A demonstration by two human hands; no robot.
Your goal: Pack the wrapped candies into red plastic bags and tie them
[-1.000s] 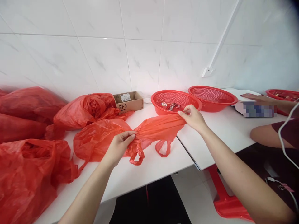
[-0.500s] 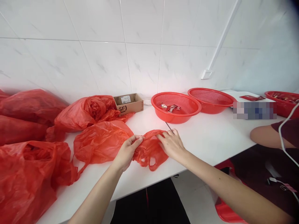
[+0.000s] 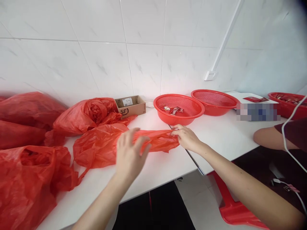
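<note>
A thin red plastic bag (image 3: pixel 157 140) is stretched across the white table (image 3: pixel 155 167). At its right end my right hand (image 3: pixel 188 137) pinches the bag's edge between thumb and fingers. My left hand (image 3: pixel 130 155), a little blurred, is raised over the bag's left part with fingers spread and nothing gripped. Left of it lies another crumpled red plastic bag (image 3: pixel 96 147), overlapping the stretched one. Behind my right hand stands a red plastic colander (image 3: pixel 178 119) with several small red wrapped packets (image 3: pixel 176 111) inside.
More filled red bags (image 3: pixel 26 179) crowd the left side. A cardboard box (image 3: pixel 134 111) sits against the wall. A second red colander (image 3: pixel 214 107) and a third red basin (image 3: pixel 287 108) stand to the right. Another person's arm (image 3: pixel 267 137) rests at the right edge, near a red stool (image 3: pixel 236 212).
My left hand has let go of the gathered bag, opened and lifted. My right hand has moved right and slightly up, pulling the bag out lengthwise.
</note>
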